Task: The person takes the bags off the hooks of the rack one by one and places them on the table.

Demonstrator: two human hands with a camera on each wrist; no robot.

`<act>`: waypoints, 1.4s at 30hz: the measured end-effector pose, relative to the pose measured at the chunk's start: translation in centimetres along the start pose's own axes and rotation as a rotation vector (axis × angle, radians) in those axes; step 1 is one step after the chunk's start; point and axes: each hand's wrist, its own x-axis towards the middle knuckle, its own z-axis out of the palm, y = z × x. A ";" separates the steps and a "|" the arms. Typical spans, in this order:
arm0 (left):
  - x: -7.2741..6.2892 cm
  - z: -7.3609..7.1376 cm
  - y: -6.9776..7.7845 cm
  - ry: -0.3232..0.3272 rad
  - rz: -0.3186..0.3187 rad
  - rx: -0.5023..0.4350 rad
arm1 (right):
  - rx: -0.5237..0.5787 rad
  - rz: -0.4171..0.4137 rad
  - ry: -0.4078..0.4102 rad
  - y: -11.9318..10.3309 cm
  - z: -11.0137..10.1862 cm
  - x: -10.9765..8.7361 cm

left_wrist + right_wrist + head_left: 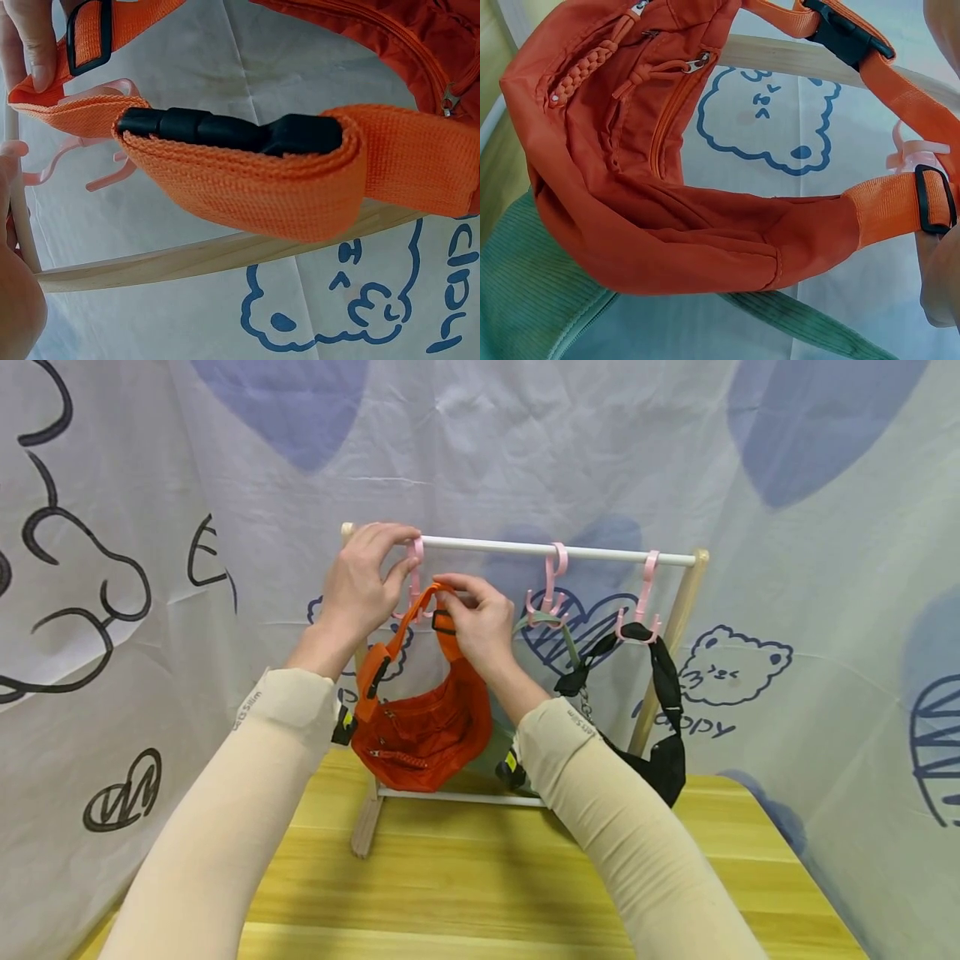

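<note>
My left hand [363, 577] is up at the left end of the rack's white rod [487, 546], thumb and fingers pinching a pink hook [415, 556] that hangs there. Just to its right, my right hand [480, 618] pinches the orange strap [405, 625] of a red-orange sling bag [431, 727] at the top of its loop, beside a black slider [935, 199]. The bag hangs below that grip, its zipped pockets facing me. A black clip buckle [232, 131] sits along the strap. In the left wrist view the strap's top overlaps the hook's lower prongs [112, 176].
A green corduroy bag [525, 277] hangs behind the orange one, its strap on the middle pink hook [551, 585]. On the right hook [647, 597] hangs a black bag [663, 764]. The wooden-legged rack stands on a wood-grain table [450, 877], before a printed cloth.
</note>
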 end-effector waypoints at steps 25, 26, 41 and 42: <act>-0.1 0.2 0.0 0.034 0.012 -0.028 | 0.002 -0.039 -0.027 -0.8 0.8 -0.4; -0.1 0.2 0.0 0.036 0.012 -0.025 | 0.000 -0.042 -0.025 -0.9 0.8 -0.4; -0.1 -0.2 -0.3 0.007 0.012 -0.017 | 0.079 -0.051 -0.003 -1.5 0.4 -1.1; -0.2 -0.2 -0.3 0.003 0.011 -0.014 | 0.083 -0.047 -0.002 -1.5 0.3 -1.2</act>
